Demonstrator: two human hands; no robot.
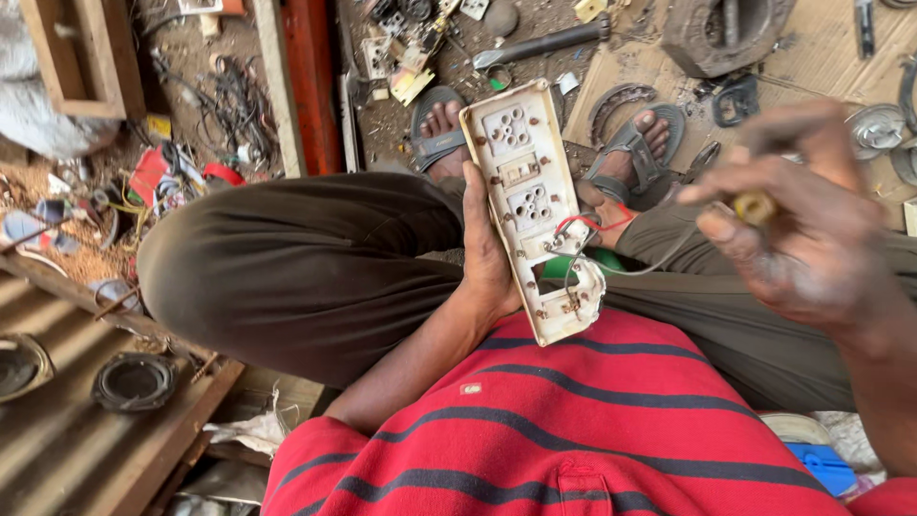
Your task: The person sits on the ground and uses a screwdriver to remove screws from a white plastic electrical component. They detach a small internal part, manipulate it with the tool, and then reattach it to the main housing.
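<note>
Seated person, view straight down over a red shirt with dark stripes (592, 420) and dark olive trousers (306, 268). Left hand (487, 253) grips a long cream socket panel (530, 205) by its left edge, fingers wrapped behind it and thumb lying along the rim; the panel stands nearly upright over the lap, tilted a little, its back face turned to the camera. Two round socket housings and a small rectangular switch body show on that face, with screw posts along both edges. Near the lower end a red wire (597, 222) loops out to the right, and a thin grey wire (659, 263) curves from the same spot toward the other hand. Right hand (802, 220) is raised to the right of the panel, apart from it, blurred; fingers are pinched narrow around a small yellow-tipped object (755, 205), its kind not readable through the blur. Both feet in grey sandals (635, 143) rest on the dirt beyond the panel's top end. Ground around them is littered: a dark metal bar (544, 43), a curved metal piece (616, 100) on flattened cardboard (821, 67), a tangle of wires (229, 105) to the left. A corrugated metal sheet (67, 440) with a round black part (134, 382) lies at lower left. A blue object (821, 466) sits at lower right.
</note>
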